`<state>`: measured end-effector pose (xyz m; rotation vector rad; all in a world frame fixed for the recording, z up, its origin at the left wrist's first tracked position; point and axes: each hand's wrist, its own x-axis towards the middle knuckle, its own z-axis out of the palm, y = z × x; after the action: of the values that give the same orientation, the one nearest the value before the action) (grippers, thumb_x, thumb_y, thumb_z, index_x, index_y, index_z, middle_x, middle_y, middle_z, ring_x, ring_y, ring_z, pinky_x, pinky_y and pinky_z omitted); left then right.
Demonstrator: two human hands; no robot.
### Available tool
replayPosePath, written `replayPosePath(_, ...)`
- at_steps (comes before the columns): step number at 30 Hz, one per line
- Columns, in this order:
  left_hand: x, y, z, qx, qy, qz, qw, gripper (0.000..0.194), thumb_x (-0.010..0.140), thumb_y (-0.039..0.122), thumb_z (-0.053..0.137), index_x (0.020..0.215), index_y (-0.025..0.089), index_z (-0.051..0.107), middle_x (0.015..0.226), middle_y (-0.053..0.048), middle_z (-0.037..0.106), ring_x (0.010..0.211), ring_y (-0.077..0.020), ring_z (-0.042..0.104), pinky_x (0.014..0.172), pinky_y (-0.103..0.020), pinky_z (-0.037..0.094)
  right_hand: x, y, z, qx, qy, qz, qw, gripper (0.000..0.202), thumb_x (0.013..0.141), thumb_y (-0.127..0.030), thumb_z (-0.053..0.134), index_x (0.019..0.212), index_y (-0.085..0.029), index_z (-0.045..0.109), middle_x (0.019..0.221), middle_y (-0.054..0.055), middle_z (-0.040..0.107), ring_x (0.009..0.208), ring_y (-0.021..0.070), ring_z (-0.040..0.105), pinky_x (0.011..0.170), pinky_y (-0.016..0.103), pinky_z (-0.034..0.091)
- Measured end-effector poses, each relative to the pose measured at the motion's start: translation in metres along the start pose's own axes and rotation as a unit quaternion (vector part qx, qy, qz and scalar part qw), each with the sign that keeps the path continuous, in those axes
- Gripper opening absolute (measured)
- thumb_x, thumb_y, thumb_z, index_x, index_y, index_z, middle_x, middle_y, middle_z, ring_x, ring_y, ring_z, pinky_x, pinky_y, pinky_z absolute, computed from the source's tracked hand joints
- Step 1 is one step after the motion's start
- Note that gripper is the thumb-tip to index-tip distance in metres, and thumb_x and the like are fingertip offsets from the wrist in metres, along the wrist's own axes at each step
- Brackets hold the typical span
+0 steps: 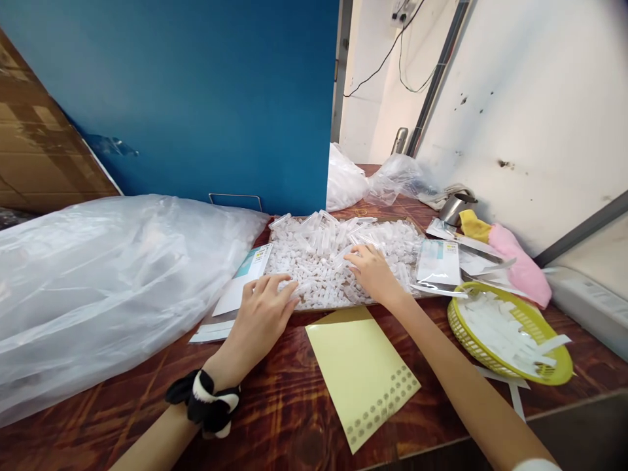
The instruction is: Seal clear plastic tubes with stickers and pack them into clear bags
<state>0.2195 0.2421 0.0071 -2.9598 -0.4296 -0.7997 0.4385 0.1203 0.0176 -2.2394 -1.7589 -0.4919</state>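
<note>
A shallow tray (343, 307) of small, glossy, white and clear plastic pieces (324, 275) is set on a dark red, wood-grained table (275, 405); its near left corner is covered by the left hand (262, 317), fingers bent and thumb held apart; the right hand (375, 271) is held over the pieces right of centre, fingers loosely curved; whether anything is pinched by either hand cannot be told. The tray is bounded on the left by a white card (245, 281) and a billowing, translucent bag (118, 281), behind by a flat blue panel (210, 98), and on the right by clear packets (438, 261); an oval, yellow-green lattice basket (564, 366) of white strips (505, 327) is placed nearer the right edge. Bare tabletop is left on both sides of a smooth, pale yellow sheet (358, 373), dotted with round grey marks.
</note>
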Motion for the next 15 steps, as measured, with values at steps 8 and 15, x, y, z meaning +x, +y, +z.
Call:
replayPosePath(8, -0.005, 0.01, -0.004, -0.07, 0.065, 0.0, 0.995, 0.02, 0.092, 0.021, 0.045, 0.107, 0.019, 0.058, 0.112, -0.01, 0.06, 0.106, -0.0263, 0.051, 0.09, -0.043, 0.039, 0.017, 0.001, 0.004, -0.076, -0.041, -0.06, 0.994, 0.027, 0.085, 0.0, 0.038, 0.096, -0.013, 0.058, 0.101, 0.015, 0.061, 0.101, 0.0274, 0.047, 0.088, 0.039, 0.032)
replayPosePath(15, -0.005, 0.013, -0.002, -0.111, 0.064, -0.008, 0.992, 0.018, 0.091, 0.019, 0.046, 0.103, 0.018, 0.06, 0.109, -0.009, 0.062, 0.104, -0.0249, 0.053, 0.087, -0.041, 0.04, 0.014, 0.003, 0.012, -0.062, -0.038, -0.086, 0.994, 0.017, 0.085, -0.004, 0.046, 0.091, -0.012, 0.06, 0.098, 0.014, 0.063, 0.099, 0.0273, 0.051, 0.087, 0.04, 0.032)
